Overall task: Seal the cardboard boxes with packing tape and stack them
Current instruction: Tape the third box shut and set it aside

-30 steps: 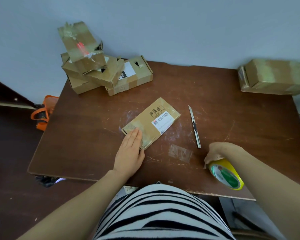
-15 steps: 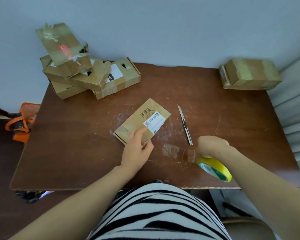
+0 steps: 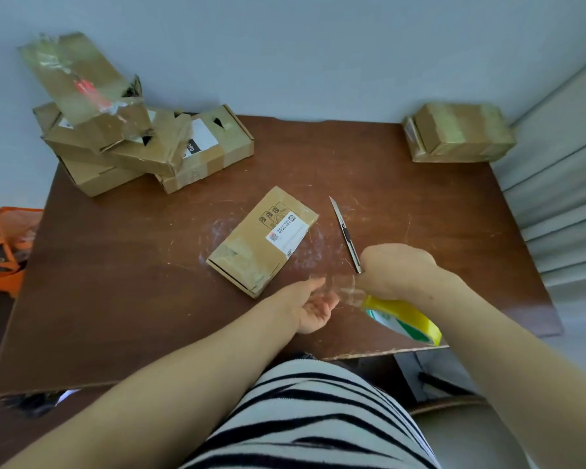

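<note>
Mid-task, prob.: flat cardboard box [image 3: 263, 240] at desk [image 3: 115, 265] centre, glossy clear tape on near end only. Right hand [image 3: 394, 270] grips yellow tape roll [image 3: 403, 318]; thin see-thru strip [image 3: 347, 289] runs twd left hand [image 3: 313, 304], palm up, fingers loosely curled, can't tell if pinching. Slim metal knife [image 3: 345, 235] beside box. Untidy box pile [image 3: 132, 143] back left; neat stacking looks undone.

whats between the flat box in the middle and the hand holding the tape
A slim knife lies on the table there, apart from the flat box, its near end close to the right hand. The head view shows it.
</note>
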`<state>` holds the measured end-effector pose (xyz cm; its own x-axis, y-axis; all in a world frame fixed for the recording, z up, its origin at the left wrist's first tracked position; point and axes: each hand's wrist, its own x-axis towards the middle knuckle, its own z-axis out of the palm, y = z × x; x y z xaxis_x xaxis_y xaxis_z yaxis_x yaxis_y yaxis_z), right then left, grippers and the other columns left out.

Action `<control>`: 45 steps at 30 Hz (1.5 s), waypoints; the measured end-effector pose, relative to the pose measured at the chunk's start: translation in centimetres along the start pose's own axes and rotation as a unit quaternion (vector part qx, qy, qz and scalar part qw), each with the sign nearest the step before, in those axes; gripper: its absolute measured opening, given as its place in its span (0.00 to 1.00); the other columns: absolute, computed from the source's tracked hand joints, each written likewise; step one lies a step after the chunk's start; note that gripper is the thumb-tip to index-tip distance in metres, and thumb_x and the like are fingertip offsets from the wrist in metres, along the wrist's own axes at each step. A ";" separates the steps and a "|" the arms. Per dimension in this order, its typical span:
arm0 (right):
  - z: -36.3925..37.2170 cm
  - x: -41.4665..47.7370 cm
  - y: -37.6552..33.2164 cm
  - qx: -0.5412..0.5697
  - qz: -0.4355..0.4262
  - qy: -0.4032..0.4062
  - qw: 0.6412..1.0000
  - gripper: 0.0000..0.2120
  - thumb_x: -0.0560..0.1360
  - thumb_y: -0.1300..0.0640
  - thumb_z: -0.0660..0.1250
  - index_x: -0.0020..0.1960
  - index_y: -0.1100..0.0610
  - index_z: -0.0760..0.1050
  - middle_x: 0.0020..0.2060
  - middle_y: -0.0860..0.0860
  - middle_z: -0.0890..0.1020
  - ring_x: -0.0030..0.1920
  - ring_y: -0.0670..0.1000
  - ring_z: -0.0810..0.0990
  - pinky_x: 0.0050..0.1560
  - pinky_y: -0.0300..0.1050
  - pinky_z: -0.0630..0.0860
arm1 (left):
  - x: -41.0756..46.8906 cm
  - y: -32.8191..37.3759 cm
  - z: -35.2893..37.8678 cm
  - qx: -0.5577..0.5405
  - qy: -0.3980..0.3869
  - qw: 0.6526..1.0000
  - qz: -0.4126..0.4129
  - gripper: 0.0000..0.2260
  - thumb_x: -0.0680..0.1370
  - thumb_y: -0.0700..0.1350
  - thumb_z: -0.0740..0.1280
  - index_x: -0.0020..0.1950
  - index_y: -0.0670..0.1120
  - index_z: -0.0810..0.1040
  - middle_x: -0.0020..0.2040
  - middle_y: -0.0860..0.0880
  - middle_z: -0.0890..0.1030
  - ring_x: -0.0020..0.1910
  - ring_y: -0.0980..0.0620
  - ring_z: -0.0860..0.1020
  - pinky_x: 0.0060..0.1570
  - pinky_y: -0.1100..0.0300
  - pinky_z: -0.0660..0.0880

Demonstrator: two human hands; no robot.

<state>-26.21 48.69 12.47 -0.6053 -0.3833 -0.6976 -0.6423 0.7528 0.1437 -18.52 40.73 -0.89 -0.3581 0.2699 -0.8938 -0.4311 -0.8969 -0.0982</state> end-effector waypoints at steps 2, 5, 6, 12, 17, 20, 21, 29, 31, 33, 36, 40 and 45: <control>-0.5 -0.3 0.2 0.009 -0.003 0.008 1.000 0.13 0.79 0.53 0.59 0.36 0.54 0.65 0.34 0.47 0.71 0.37 0.52 0.73 0.39 0.43 0.70 | -0.5 -0.3 0.4 0.000 0.002 1.000 0.016 0.05 0.77 0.39 0.68 0.45 0.40 0.73 0.41 0.45 0.79 0.33 0.53 0.79 0.25 0.68 0.66; -1.6 -0.6 1.3 0.034 0.004 0.031 0.999 0.07 0.76 0.56 0.59 0.42 0.54 0.74 0.36 0.48 0.76 0.42 0.55 0.76 0.42 0.44 0.73 | -1.5 -0.4 0.9 -0.015 -0.021 0.999 0.039 0.04 0.76 0.38 0.70 0.45 0.42 0.76 0.36 0.48 0.81 0.28 0.56 0.80 0.21 0.69 0.62; -1.9 -0.8 1.7 0.044 0.008 0.039 0.998 0.07 0.75 0.56 0.60 0.44 0.54 0.76 0.39 0.49 0.78 0.43 0.55 0.77 0.42 0.44 0.74 | -1.9 -0.2 0.9 -0.030 -0.030 0.998 0.048 0.04 0.75 0.39 0.71 0.45 0.43 0.77 0.34 0.48 0.81 0.28 0.57 0.80 0.20 0.69 0.60; -1.5 -1.1 2.9 0.108 -0.007 0.071 0.992 0.12 0.77 0.52 0.59 0.45 0.54 0.80 0.42 0.53 0.82 0.44 0.54 0.80 0.43 0.47 0.77 | -3.7 1.1 0.8 -0.036 -0.018 0.992 0.117 0.07 0.75 0.43 0.72 0.39 0.44 0.76 0.31 0.51 0.80 0.32 0.56 0.81 0.17 0.69 0.56; -0.3 -0.4 1.6 0.156 -0.040 0.082 0.984 0.14 0.77 0.47 0.61 0.45 0.56 0.80 0.41 0.55 0.82 0.43 0.54 0.80 0.40 0.45 0.76 | -4.2 2.8 0.0 -0.046 0.015 0.977 0.208 0.03 0.77 0.38 0.67 0.44 0.43 0.75 0.36 0.47 0.76 0.34 0.55 0.74 0.16 0.69 0.59; 0.0 -0.1 0.6 0.196 -0.061 0.067 0.976 0.12 0.77 0.46 0.62 0.46 0.51 0.80 0.43 0.50 0.81 0.45 0.51 0.79 0.43 0.45 0.75 | -4.6 4.3 -1.2 -0.074 0.013 0.961 0.267 0.04 0.77 0.33 0.65 0.47 0.41 0.76 0.33 0.47 0.78 0.26 0.59 0.71 0.16 0.71 0.58; 0.2 0.1 0.2 0.212 -0.068 0.061 0.973 0.12 0.77 0.46 0.63 0.47 0.51 0.81 0.44 0.49 0.82 0.46 0.51 0.79 0.45 0.45 0.76 | -4.9 4.8 -1.7 -0.071 0.018 0.958 0.276 0.04 0.77 0.33 0.65 0.48 0.40 0.76 0.33 0.47 0.79 0.25 0.60 0.72 0.16 0.71 0.58; 1.0 1.7 -1.5 0.418 -0.153 0.004 0.896 0.24 0.76 0.55 0.67 0.71 0.50 0.68 0.57 0.37 0.75 0.57 0.44 0.73 0.57 0.37 0.68 | -7.5 8.4 -4.5 0.019 0.131 0.924 0.359 0.03 0.78 0.41 0.67 0.45 0.45 0.76 0.30 0.50 0.81 0.28 0.58 0.79 0.17 0.69 0.60; 1.5 2.4 -1.7 0.492 -0.167 -0.020 0.854 0.30 0.75 0.59 0.69 0.73 0.44 0.64 0.59 0.41 0.76 0.55 0.44 0.76 0.55 0.38 0.70 | -7.7 9.3 -5.2 0.058 0.163 0.908 0.382 0.01 0.79 0.41 0.66 0.48 0.47 0.75 0.34 0.49 0.81 0.30 0.57 0.78 0.19 0.67 0.60; 2.1 2.9 -1.7 0.538 -0.184 -0.041 0.821 0.30 0.75 0.61 0.68 0.71 0.40 0.64 0.56 0.45 0.79 0.49 0.45 0.80 0.53 0.40 0.74 | -7.7 10.0 -5.8 0.085 0.202 0.892 0.394 0.02 0.79 0.42 0.65 0.48 0.49 0.74 0.37 0.49 0.79 0.33 0.56 0.75 0.20 0.66 0.60; 3.2 3.4 -2.0 0.610 -0.210 -0.049 0.763 0.27 0.76 0.64 0.67 0.67 0.39 0.69 0.48 0.45 0.84 0.44 0.45 0.83 0.46 0.37 0.77 | -7.7 10.9 -6.6 0.097 0.251 0.876 0.401 0.04 0.78 0.43 0.67 0.44 0.50 0.75 0.39 0.51 0.76 0.33 0.57 0.71 0.26 0.65 0.63; 4.9 4.0 -2.6 0.602 -0.231 0.000 0.764 0.16 0.76 0.59 0.68 0.56 0.39 0.76 0.48 0.51 0.84 0.47 0.51 0.84 0.50 0.48 0.80 | -7.6 11.5 -7.5 0.117 0.281 0.862 0.405 0.01 0.77 0.44 0.69 0.46 0.47 0.79 0.36 0.52 0.78 0.33 0.58 0.71 0.29 0.64 0.63; 5.7 4.8 -3.1 0.540 -0.199 0.060 0.815 0.06 0.75 0.53 0.69 0.44 0.42 0.81 0.45 0.42 0.84 0.50 0.46 0.81 0.55 0.47 0.78 | -6.6 11.4 -8.3 0.175 0.300 0.826 0.444 0.07 0.77 0.43 0.68 0.39 0.45 0.78 0.35 0.49 0.75 0.35 0.54 0.70 0.42 0.59 0.67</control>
<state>-24.39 47.57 4.65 -0.5326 -0.7137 -0.4550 -0.0491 0.5628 -0.8252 -14.17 25.85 0.30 -0.2322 -0.7566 -0.6112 -0.4704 -0.4626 0.7515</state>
